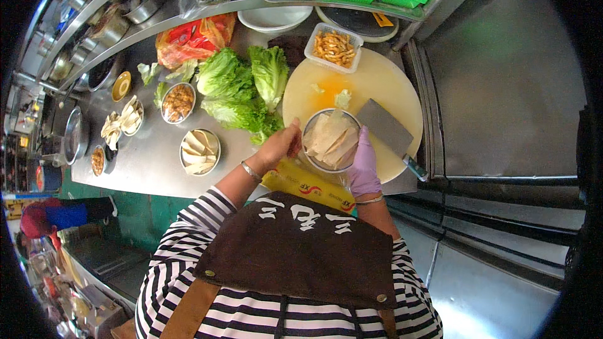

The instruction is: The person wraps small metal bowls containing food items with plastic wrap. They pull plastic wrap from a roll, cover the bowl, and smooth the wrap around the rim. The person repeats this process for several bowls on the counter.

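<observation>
My right hand (pixel 365 165), in a thin purple glove, holds a round metal bowl (pixel 306 154) by its right side. Pale flat slices (pixel 332 139) fill the bowl, which is over the near edge of a round cutting board (pixel 400 84). Bare and with its fingers curled, my left hand (pixel 285 141) is at the bowl's left side; whether it touches the rim or holds anything is unclear. A cleaver (pixel 386 125) lies on the board right of the bowl, near scraps of leaf (pixel 343 99). Yellow plastic packaging (pixel 306 183) lies below the bowl.
Lettuce (pixel 231 89) lies left of the board. Farther left are a bowl of pale slices (pixel 200 151) and a bowl of brown pieces (pixel 178 102). A plastic basket of fried strips (pixel 334 49) sits at the board's far edge, below a metal shelf (pixel 339 2). Another person (pixel 70 214) is at far left.
</observation>
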`<move>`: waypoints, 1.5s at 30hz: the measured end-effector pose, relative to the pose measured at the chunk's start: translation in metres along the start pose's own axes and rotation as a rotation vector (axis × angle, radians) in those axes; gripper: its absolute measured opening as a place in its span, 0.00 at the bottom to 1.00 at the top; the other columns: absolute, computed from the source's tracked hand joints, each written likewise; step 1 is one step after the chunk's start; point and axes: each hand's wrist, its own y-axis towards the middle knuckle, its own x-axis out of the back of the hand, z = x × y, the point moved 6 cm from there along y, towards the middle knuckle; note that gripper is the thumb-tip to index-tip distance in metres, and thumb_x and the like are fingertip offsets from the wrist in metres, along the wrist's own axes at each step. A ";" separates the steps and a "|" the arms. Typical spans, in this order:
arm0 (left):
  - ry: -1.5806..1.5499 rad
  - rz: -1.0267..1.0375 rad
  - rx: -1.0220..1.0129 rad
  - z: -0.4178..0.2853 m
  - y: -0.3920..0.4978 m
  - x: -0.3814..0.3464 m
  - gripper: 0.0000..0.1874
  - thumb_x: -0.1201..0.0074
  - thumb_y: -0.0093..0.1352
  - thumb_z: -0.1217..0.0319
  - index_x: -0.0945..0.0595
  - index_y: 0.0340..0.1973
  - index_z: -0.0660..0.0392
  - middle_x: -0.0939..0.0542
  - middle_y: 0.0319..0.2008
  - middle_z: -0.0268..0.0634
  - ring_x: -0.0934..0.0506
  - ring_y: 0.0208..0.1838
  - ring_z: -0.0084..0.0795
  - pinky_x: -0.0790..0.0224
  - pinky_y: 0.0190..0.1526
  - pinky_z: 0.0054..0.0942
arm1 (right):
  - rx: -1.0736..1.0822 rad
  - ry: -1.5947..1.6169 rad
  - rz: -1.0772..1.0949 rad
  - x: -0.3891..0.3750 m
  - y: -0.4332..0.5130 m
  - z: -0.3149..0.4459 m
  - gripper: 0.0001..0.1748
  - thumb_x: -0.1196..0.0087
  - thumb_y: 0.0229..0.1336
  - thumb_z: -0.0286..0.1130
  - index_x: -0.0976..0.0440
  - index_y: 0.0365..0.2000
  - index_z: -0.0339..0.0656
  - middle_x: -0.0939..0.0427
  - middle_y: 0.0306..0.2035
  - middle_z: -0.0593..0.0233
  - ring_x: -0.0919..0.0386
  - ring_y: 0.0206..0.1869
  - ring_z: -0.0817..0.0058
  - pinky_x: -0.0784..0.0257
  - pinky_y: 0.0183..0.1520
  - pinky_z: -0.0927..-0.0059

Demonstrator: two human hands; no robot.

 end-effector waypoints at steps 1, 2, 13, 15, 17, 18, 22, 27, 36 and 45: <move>0.007 0.074 0.042 0.005 -0.005 -0.003 0.24 0.60 0.74 0.48 0.27 0.28 0.54 0.31 0.19 0.28 0.35 0.22 0.22 0.43 0.26 0.22 | -0.017 0.015 -0.004 -0.008 -0.003 0.000 0.30 0.62 0.70 0.52 0.33 0.55 0.35 0.26 0.54 0.57 0.25 0.53 0.65 0.30 0.57 0.65; -0.130 0.062 0.032 0.007 -0.007 -0.005 0.20 0.56 0.75 0.53 0.29 0.24 0.52 0.34 0.17 0.26 0.39 0.20 0.20 0.48 0.23 0.22 | -0.036 -0.024 -0.087 -0.010 -0.010 0.000 0.30 0.62 0.70 0.51 0.34 0.56 0.35 0.26 0.54 0.56 0.26 0.54 0.65 0.31 0.58 0.65; -0.375 -0.328 -0.442 0.017 0.003 0.009 0.16 0.55 0.76 0.64 0.25 0.27 0.57 0.28 0.24 0.22 0.35 0.28 0.12 0.40 0.30 0.17 | 0.102 -0.398 0.277 -0.012 -0.009 -0.024 0.29 0.65 0.71 0.48 0.34 0.57 0.34 0.29 0.58 0.58 0.30 0.58 0.68 0.37 0.63 0.67; -0.292 -0.211 -0.400 0.024 0.013 0.007 0.13 0.54 0.75 0.65 0.22 0.30 0.57 0.24 0.26 0.25 0.29 0.31 0.16 0.33 0.34 0.20 | 0.004 -0.272 0.359 -0.015 -0.004 -0.033 0.29 0.66 0.71 0.48 0.35 0.58 0.34 0.30 0.58 0.58 0.31 0.59 0.69 0.37 0.63 0.67; 0.096 -0.253 -0.647 0.007 -0.010 0.015 0.10 0.48 0.69 0.65 0.21 0.35 0.59 0.20 0.31 0.37 0.24 0.35 0.28 0.29 0.40 0.28 | -0.101 -0.272 0.329 -0.062 -0.041 -0.018 0.29 0.67 0.71 0.49 0.36 0.58 0.35 0.29 0.58 0.58 0.30 0.58 0.68 0.35 0.62 0.66; 0.334 -0.341 -0.770 0.000 -0.023 0.018 0.11 0.46 0.67 0.65 0.21 0.38 0.60 0.19 0.33 0.44 0.22 0.37 0.36 0.28 0.42 0.33 | -0.015 -0.460 0.361 -0.095 -0.074 0.001 0.30 0.68 0.71 0.49 0.36 0.59 0.36 0.29 0.57 0.58 0.29 0.57 0.67 0.34 0.61 0.66; 0.244 -0.757 -0.400 -0.006 -0.018 0.064 0.17 0.59 0.74 0.61 0.25 0.44 0.62 0.22 0.34 0.54 0.24 0.38 0.47 0.32 0.43 0.40 | -0.222 -0.159 0.295 -0.074 -0.062 -0.020 0.31 0.67 0.70 0.52 0.38 0.61 0.39 0.32 0.60 0.55 0.31 0.60 0.62 0.35 0.62 0.60; 0.087 -0.566 -0.579 -0.024 -0.026 0.054 0.26 0.63 0.75 0.52 0.24 0.43 0.67 0.20 0.38 0.48 0.23 0.42 0.38 0.31 0.46 0.37 | -0.169 -0.275 0.356 -0.039 0.003 -0.034 0.34 0.67 0.69 0.54 0.41 0.63 0.38 0.36 0.64 0.55 0.35 0.63 0.59 0.39 0.65 0.58; -0.489 -0.189 -0.058 -0.011 -0.049 0.028 0.27 0.60 0.75 0.49 0.21 0.46 0.63 0.21 0.44 0.41 0.24 0.45 0.29 0.29 0.49 0.34 | -0.252 -0.466 0.429 -0.080 -0.001 -0.045 0.36 0.63 0.68 0.55 0.42 0.63 0.37 0.37 0.65 0.56 0.36 0.65 0.62 0.41 0.67 0.61; -0.084 -0.379 -0.024 -0.012 -0.071 0.052 0.32 0.70 0.76 0.47 0.23 0.52 0.63 0.21 0.50 0.48 0.25 0.51 0.35 0.37 0.58 0.36 | -0.059 -0.612 0.466 -0.121 -0.046 -0.019 0.41 0.71 0.68 0.59 0.48 0.66 0.35 0.42 0.67 0.56 0.44 0.69 0.66 0.51 0.71 0.64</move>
